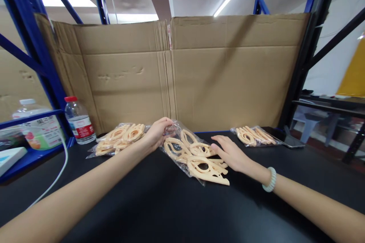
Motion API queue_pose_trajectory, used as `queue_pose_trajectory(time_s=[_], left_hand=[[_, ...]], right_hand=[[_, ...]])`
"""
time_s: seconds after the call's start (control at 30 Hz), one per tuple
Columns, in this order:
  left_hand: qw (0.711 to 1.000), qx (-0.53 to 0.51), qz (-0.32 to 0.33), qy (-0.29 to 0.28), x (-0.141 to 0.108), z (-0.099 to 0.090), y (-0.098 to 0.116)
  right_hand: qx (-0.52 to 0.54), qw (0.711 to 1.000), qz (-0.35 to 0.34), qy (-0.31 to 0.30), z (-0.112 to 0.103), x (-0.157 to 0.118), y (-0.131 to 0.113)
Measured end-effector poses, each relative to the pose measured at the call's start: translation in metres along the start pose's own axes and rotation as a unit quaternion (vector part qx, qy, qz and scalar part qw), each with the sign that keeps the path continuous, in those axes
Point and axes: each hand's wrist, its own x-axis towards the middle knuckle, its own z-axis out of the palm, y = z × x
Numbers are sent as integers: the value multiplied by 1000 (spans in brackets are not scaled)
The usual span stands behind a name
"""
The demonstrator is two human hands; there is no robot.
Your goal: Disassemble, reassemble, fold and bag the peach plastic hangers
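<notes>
In the middle of the black table lies a clear plastic bag (182,167) with several cream plastic pieces that look like folding hangers (196,153). Their notched ends stick out of the bag at the lower right. My left hand (159,133) is closed on the bag's upper left corner, fingers pinching the film. Beside the hangers' right side, my right hand (229,152) has its fingers stretched out; its fingertips are close to the top hangers, and I cannot tell whether they touch.
Another bag of cream hangers (121,138) lies behind my left forearm, and a smaller one (253,136) at the back right near a phone-like dark slab (295,143). A water bottle (80,121) stands at the left by the blue rack. Cardboard (128,76) walls the back.
</notes>
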Motion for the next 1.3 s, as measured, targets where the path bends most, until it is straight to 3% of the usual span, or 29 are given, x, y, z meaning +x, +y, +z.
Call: queue_pose_trajectory(time_s=[0.07,0.23,0.57,0.8,1.07,1.3], left_hand=[[1000,2,3,3,1,1,6],[1000,20,4,-17,0,5,25],[991,108,57,-52,3,11,52],[983,138,111,-43,1,2,76],[969,209,132,27,10,-39,77],[926,309,125,176,22,-106,76]], right_hand=[[-8,1000,-4,-17,4,-10,-16],[-41,989,-60,-128,9,-32,-43],[-59,985,-75,-145,3,-21,-25],[-99,979,-73,-165,-5,-20,-25],[-92,979,-65,-170,-4,-20,-25],[-114,977,-53,-172,2,-20,-19]])
